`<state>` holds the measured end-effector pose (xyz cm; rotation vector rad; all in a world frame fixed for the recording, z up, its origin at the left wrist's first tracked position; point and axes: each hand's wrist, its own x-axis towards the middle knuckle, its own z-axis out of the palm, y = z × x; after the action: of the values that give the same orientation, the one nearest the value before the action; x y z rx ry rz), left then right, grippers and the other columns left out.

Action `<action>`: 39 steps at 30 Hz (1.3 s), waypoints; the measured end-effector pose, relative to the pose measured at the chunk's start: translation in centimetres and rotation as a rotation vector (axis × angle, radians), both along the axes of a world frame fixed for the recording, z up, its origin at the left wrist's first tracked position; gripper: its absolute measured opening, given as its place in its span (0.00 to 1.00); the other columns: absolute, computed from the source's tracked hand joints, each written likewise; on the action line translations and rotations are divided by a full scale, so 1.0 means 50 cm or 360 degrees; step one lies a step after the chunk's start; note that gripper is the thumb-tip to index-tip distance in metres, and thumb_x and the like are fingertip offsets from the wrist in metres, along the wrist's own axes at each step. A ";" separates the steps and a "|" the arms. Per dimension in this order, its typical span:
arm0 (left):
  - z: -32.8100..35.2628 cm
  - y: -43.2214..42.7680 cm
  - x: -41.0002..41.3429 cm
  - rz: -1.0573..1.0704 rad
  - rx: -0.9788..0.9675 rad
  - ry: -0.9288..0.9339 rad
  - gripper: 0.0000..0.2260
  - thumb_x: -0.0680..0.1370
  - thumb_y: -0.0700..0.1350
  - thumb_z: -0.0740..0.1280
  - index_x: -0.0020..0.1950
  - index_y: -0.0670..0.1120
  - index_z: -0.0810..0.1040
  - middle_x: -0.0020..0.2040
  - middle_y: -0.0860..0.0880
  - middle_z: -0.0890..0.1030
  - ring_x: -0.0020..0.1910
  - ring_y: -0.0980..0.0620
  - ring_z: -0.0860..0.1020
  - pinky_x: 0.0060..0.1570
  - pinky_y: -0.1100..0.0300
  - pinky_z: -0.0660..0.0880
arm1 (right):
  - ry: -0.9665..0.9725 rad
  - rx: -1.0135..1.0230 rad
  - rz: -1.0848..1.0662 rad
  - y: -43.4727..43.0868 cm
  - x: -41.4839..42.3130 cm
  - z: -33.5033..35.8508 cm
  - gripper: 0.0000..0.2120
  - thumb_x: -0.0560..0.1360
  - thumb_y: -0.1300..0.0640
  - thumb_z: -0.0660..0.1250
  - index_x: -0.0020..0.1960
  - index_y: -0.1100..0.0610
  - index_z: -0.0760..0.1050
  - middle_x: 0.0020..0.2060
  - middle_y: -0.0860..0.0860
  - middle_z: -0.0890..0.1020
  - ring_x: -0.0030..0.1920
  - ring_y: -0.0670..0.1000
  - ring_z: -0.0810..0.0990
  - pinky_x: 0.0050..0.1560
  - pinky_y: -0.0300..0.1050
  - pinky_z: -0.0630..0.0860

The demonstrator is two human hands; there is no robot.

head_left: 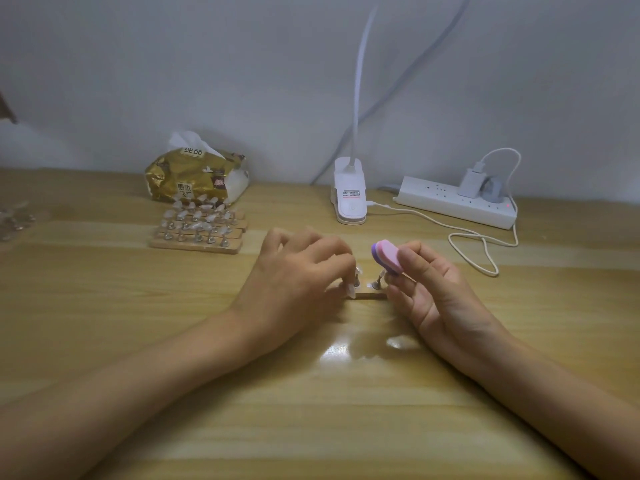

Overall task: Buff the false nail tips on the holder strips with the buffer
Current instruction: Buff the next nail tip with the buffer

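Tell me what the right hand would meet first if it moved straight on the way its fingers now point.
Probably the nail tip on its stand on the holder strip, just left of the right hand holding the buffer; beyond it, the left hand pinching another tip. Depth is unclear.

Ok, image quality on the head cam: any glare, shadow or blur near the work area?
Head view: glare patch on the table near centre frame; lamp arm casts a soft shadow on the wall; lower corners look stretched by the wide lens; far-left edge is blurred; the holder strip between the left hand and buffer is small and soft.
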<state>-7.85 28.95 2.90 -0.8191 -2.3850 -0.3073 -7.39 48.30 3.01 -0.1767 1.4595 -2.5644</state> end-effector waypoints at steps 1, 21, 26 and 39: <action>0.007 -0.001 0.006 -0.0031 0.0020 0.0085 0.05 0.77 0.50 0.67 0.44 0.51 0.81 0.52 0.57 0.82 0.51 0.49 0.79 0.47 0.50 0.66 | -0.0008 -0.0031 -0.0005 0.001 0.000 0.001 0.05 0.69 0.57 0.70 0.35 0.52 0.80 0.44 0.54 0.84 0.33 0.43 0.78 0.34 0.34 0.79; -0.024 -0.062 0.067 -0.0530 0.1057 -0.1233 0.06 0.75 0.56 0.69 0.45 0.57 0.84 0.43 0.54 0.83 0.40 0.41 0.77 0.41 0.48 0.73 | 0.0510 0.0608 0.0296 -0.027 0.040 0.008 0.07 0.71 0.64 0.72 0.39 0.53 0.80 0.39 0.52 0.83 0.32 0.47 0.80 0.33 0.35 0.77; -0.023 -0.059 0.067 -0.0432 0.1253 -0.1287 0.05 0.72 0.52 0.69 0.44 0.57 0.85 0.34 0.58 0.82 0.30 0.55 0.69 0.29 0.71 0.65 | 0.0522 0.0643 0.0308 -0.032 0.045 0.004 0.06 0.71 0.65 0.73 0.40 0.55 0.79 0.39 0.53 0.83 0.32 0.48 0.80 0.35 0.37 0.78; -0.018 -0.058 0.070 -0.0364 0.1408 -0.1375 0.06 0.71 0.52 0.76 0.43 0.50 0.85 0.37 0.53 0.85 0.22 0.62 0.70 0.23 0.70 0.64 | 0.0360 0.0669 0.0195 -0.028 0.035 0.006 0.05 0.68 0.61 0.76 0.40 0.56 0.80 0.39 0.53 0.84 0.34 0.47 0.80 0.36 0.37 0.79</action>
<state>-4.36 26.07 2.00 -0.5555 -2.4124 -1.9592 -5.66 46.92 3.32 -0.4880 1.9610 -2.1386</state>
